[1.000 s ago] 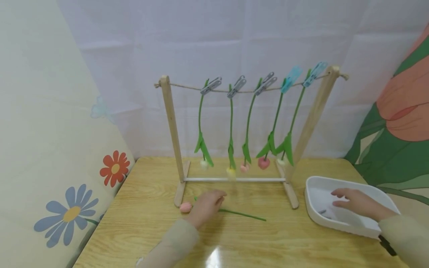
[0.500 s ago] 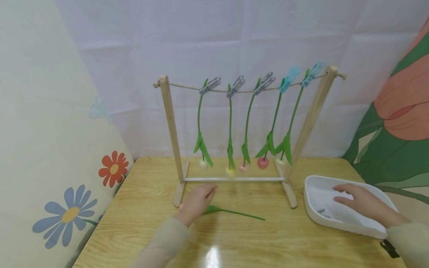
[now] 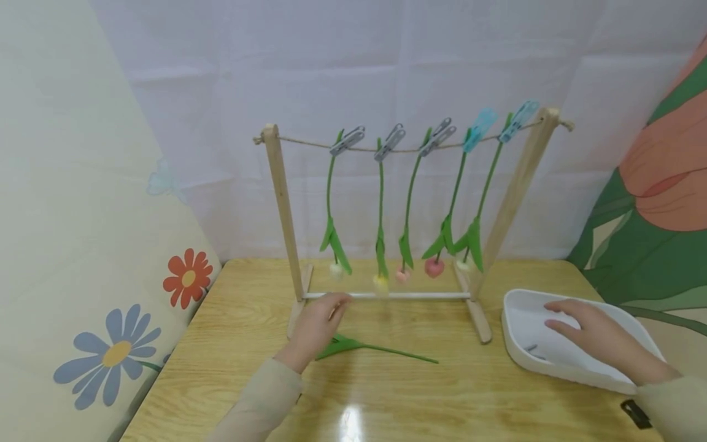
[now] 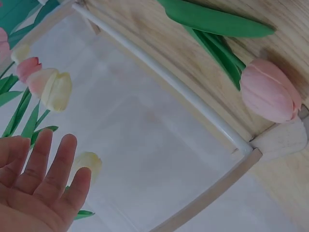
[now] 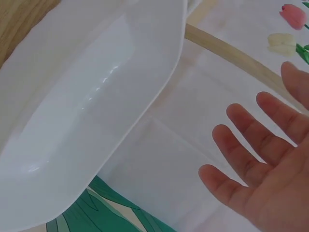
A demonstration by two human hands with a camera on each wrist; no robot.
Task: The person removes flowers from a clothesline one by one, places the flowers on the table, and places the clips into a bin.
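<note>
My left hand (image 3: 313, 328) hovers over the table near the rack's left foot, fingers relaxed and holding nothing. Under it lies a pink tulip (image 4: 270, 91) with green leaves; in the head view the hand hides its bloom, while its stem (image 3: 397, 353) points right. Above the white tray (image 3: 574, 380) is my right hand (image 3: 599, 334), its fingers spread and nothing between them. A small grey clothespin (image 3: 534, 351) lies in the tray, partly visible. Several tulips hang upside down from the rope, held by grey clothespins (image 3: 390, 143) and blue clothespins (image 3: 519, 121).
A wooden rack (image 3: 284, 209) with a rope and a white crossbar (image 3: 420, 296) stands at the back of the wooden table (image 3: 420, 405). Behind it hangs a white cloth (image 3: 353, 61). Flower-printed panels flank both sides.
My left hand has moved left and away from me, uncovering the tulip's leaves and covering its bloom. The right hand has stayed almost in place over the tray.
</note>
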